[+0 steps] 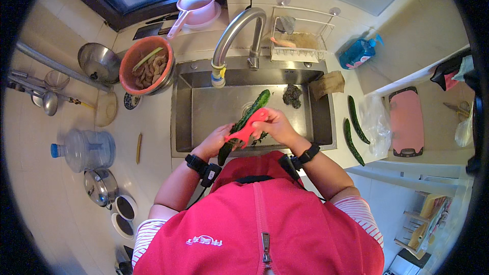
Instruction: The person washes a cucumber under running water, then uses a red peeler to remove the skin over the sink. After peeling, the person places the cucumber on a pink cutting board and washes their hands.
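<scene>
My left hand (214, 142) grips a long green cucumber (256, 106), held slanting over the near part of the stainless steel sink (206, 101). In my right hand (279, 126) is a red peeler (250, 124), its forked head lying over the cucumber near my left fingers. Whether the blade touches the skin cannot be told. Dark green peelings (259, 139) lie in the sink below my right hand. A dark scouring pad (292, 96) rests on the sink floor at the right, and a brown cloth (327, 84) hangs over the right rim. Two more cucumbers (357, 120) lie on the counter at the right.
The curved faucet (237, 26) arches above the sink. Left of it stands a red bowl (124, 65) holding shrimp-like pieces and a green stalk. A pink dipper (198, 7), a cleaver (148, 31), a wire rack (298, 59), a blue soap bottle (357, 54) and a pink cutting board (407, 122) surround the sink.
</scene>
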Available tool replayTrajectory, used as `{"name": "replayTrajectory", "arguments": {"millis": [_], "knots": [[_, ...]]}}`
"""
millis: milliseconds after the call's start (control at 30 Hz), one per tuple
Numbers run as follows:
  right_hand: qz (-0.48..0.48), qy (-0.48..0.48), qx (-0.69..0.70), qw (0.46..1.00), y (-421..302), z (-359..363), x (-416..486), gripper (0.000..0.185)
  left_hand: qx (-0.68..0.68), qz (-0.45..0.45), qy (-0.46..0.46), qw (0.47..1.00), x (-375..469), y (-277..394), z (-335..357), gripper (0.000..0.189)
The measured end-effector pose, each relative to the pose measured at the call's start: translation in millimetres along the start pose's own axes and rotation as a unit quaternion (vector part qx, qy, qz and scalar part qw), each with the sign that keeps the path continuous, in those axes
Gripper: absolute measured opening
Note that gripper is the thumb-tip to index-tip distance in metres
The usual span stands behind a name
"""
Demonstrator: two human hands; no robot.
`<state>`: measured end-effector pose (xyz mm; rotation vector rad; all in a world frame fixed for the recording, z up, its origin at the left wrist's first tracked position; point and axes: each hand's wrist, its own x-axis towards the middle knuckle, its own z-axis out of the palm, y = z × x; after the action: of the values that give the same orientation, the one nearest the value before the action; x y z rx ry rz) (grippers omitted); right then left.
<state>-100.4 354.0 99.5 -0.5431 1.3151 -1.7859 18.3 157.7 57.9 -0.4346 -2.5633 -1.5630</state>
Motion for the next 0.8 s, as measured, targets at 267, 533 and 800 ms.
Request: {"name": "replayTrajectory", "arguments": {"millis": [267, 533, 800], "knots": [[-0.066, 0.176, -0.061, 0.980, -8, -76, 17, 0.011, -0.375, -0.372, -0.029, 0.849, -12, 6, -9, 0.037], [-0.069, 0.386, -0.116, 0.913, -24, -142, 1, 0.010, -0.365, -0.379, -0.018, 0.850, -23, 7, -15, 0.034], [-0.068, 0.113, 0.019, 0.991, -18, -33, 8, 0.011, -0.335, -0.266, 0.016, 0.904, -3, -2, -4, 0.031]]}}
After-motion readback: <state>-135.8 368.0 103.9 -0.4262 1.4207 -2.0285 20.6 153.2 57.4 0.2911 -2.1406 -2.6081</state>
